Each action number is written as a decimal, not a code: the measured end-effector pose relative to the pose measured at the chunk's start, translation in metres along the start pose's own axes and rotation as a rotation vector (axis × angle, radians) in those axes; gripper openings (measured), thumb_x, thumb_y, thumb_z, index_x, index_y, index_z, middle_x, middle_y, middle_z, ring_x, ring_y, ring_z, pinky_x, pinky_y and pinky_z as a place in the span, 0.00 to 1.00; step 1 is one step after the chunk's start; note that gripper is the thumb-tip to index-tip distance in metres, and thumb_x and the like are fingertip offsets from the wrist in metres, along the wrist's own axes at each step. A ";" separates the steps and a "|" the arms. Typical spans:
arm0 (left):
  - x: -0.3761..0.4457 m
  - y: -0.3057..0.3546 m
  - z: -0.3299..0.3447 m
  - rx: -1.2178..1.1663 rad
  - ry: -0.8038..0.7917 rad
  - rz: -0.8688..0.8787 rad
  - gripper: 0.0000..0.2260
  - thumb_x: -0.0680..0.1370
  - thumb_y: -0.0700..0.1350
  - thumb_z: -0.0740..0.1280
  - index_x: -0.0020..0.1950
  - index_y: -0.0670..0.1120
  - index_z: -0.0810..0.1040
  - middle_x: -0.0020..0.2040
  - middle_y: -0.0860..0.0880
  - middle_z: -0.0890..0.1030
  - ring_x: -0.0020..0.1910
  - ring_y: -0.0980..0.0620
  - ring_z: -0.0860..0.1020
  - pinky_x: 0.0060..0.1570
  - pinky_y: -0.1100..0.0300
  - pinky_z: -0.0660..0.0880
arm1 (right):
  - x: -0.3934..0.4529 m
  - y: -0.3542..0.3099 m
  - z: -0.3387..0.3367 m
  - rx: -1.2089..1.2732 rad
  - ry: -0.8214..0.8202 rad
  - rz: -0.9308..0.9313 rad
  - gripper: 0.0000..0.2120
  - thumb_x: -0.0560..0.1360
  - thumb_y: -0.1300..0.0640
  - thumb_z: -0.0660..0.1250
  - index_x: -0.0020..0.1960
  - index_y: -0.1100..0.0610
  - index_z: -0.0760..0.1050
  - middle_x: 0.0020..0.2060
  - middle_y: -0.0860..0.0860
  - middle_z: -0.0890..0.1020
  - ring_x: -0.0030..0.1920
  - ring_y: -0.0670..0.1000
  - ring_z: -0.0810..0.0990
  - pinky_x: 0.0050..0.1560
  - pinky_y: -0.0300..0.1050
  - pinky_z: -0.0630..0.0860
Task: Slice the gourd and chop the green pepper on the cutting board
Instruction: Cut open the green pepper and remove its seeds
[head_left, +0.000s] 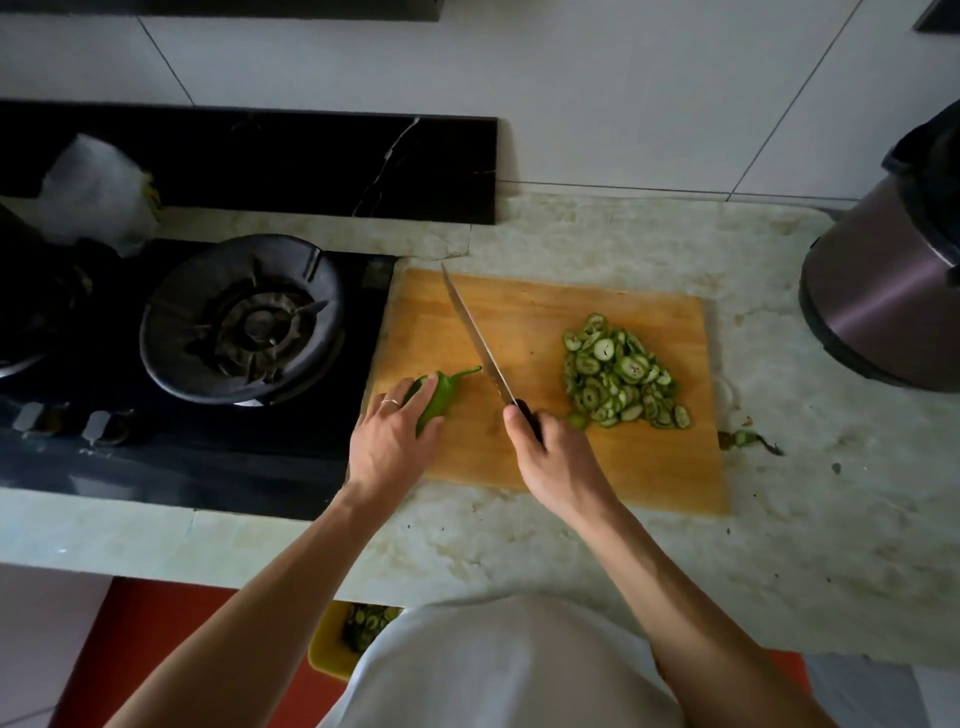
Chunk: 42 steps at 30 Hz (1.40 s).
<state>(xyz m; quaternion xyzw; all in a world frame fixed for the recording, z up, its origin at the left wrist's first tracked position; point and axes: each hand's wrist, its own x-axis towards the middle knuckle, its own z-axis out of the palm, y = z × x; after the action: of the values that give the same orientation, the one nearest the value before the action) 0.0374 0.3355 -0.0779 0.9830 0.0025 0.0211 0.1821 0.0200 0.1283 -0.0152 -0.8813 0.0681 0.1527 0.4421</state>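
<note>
A wooden cutting board (550, 457) lies on the marble counter. A heap of thin round gourd slices (621, 379) covers its right half. A whole green pepper (441, 395) lies at the board's left edge, stem pointing right. My left hand (392, 436) holds the pepper down, fingers curled over its thick end. My right hand (550, 452) grips the dark handle of a long knife (475, 340). The blade points away to the upper left, just right of the pepper's stem.
A black gas hob with a round burner (244, 317) sits left of the board. A metallic cooker pot (883, 291) stands at the right. A gourd end scrap (748, 439) lies on the counter. A yellow bin (337, 644) with peelings is below.
</note>
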 end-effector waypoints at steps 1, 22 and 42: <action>-0.002 0.001 0.002 0.005 0.011 0.000 0.24 0.77 0.51 0.71 0.74 0.53 0.73 0.68 0.47 0.77 0.62 0.41 0.77 0.55 0.48 0.79 | -0.001 -0.004 0.000 -0.001 -0.013 -0.020 0.23 0.81 0.40 0.57 0.37 0.55 0.71 0.28 0.49 0.75 0.29 0.49 0.74 0.26 0.38 0.64; -0.005 0.016 0.019 -0.116 0.113 -0.121 0.21 0.80 0.49 0.68 0.73 0.52 0.74 0.70 0.48 0.76 0.65 0.46 0.77 0.52 0.50 0.79 | -0.004 -0.026 -0.002 -0.156 -0.165 -0.029 0.24 0.83 0.39 0.52 0.35 0.53 0.68 0.31 0.51 0.75 0.34 0.54 0.76 0.36 0.45 0.66; 0.003 0.011 0.023 -0.076 0.069 -0.143 0.18 0.81 0.55 0.59 0.71 0.57 0.73 0.66 0.54 0.77 0.61 0.49 0.78 0.43 0.51 0.82 | -0.009 -0.032 -0.001 -0.377 -0.125 -0.092 0.23 0.83 0.39 0.50 0.43 0.55 0.70 0.29 0.49 0.72 0.28 0.52 0.71 0.25 0.43 0.59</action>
<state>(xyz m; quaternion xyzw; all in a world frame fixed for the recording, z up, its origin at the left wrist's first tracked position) 0.0409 0.3172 -0.0955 0.9715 0.0779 0.0420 0.2200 0.0196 0.1469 0.0124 -0.9395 -0.0295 0.1969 0.2789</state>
